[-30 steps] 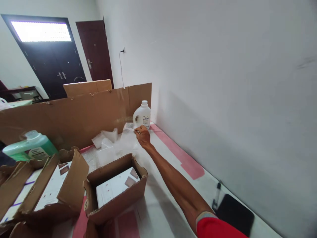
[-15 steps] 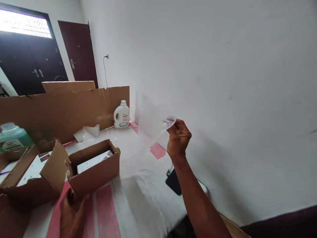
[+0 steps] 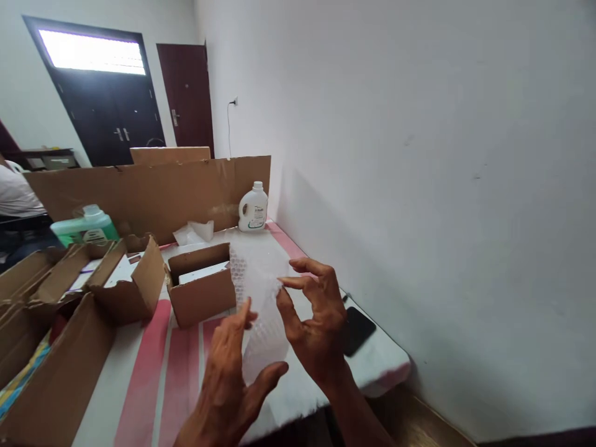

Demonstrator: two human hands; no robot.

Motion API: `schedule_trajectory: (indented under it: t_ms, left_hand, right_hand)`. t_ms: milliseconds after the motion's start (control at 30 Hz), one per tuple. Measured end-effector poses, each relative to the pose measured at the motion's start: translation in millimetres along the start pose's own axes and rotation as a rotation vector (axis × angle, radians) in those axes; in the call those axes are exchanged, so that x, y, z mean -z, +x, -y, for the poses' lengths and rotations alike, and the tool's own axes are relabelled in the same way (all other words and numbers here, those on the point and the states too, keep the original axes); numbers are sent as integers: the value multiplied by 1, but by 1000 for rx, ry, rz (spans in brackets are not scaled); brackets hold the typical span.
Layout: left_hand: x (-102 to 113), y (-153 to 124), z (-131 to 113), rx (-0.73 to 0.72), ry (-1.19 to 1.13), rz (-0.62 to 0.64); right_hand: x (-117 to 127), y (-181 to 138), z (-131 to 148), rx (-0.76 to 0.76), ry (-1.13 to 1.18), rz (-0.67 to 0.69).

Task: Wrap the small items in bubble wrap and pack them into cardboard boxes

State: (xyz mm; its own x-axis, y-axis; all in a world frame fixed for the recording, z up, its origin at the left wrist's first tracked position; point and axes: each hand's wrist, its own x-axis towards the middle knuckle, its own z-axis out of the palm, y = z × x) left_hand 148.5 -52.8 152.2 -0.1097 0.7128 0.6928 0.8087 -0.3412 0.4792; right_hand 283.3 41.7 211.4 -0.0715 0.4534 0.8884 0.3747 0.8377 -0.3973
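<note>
A: What is different from half a second ago?

B: The right hand (image 3: 319,329) was holding the bubble wrap (image 3: 265,335) up against the wall (image 3: 419,124). Now the wrap is lower, in the middle of the frame, by the right end of the small brown box (image 3: 202,304).

A: And the left hand (image 3: 228,372)?

B: It was at the lower left, by that box. Now it is at the bottom middle, next to the wrap. Its thumb and fingers are wide apart. B cannot tell if a fingertip touches the wrap.

A: What is the right one doing?

B: Its thumb and a finger pinch the wrap. Another finger sticks up.

A: Can anyone read any words?

B: The white bottle (image 3: 254,211), at the back of the desk (image 3: 135,385) near the middle, has a label with tiny dark letters, too small to read. The green jug (image 3: 88,230) at the left has a blurry label too.
</note>
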Motion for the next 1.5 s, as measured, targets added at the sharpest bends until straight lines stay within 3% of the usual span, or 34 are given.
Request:
schedule_trajectory:
  t_ms: [133, 200, 333, 400, 533, 667, 767, 933, 1067, 1167, 1300, 1400, 1500]
  left_hand:
    - [-19, -14, 10, 50, -157, 77]
    - [-19, -31, 21, 115, -238, 182]
    - [13, -57, 55, 243, -241, 365]
    - [43, -58, 73, 263, -159, 302]
    - [102, -40, 91, 168, 186, -1]
    - [124, -41, 90, 50, 520, -147]
    - [115, -70, 98, -19, 488, -105]
    - [87, -138, 123, -17, 419, 60]
    - [73, -172, 130, 0, 413, 178]
    - [76, -178, 122, 21, 392, 279]
    - [92, -167, 106, 87, 264, 345]
    - [87, -153, 103, 214, 225, 295]
    - [52, -151, 111, 226, 297, 294]
  right_hand:
    - [-4, -2, -6, 84, -115, -27]
    - [-4, -1, -12, 120, -148, -31]
    - [-6, -3, -30, 115, -154, 35]
    - [-8, -6, -42, 71, -113, 103]
    - [-13, -15, -59, -25, 62, 254]
    - [-14, -28, -62, -4, 191, 348]
    - [-12, -55, -66, -15, 253, 439]
    - [-11, -130, -85, -122, 271, 603]
    - [-11, -174, -99, -192, 217, 682]
    - [1, -176, -99, -180, 110, 826]
    - [31, -146, -80, -190, -106, 1061]
    - [33, -125, -49, -234, -134, 968]
    - [0, -132, -9, -231, 25, 774]
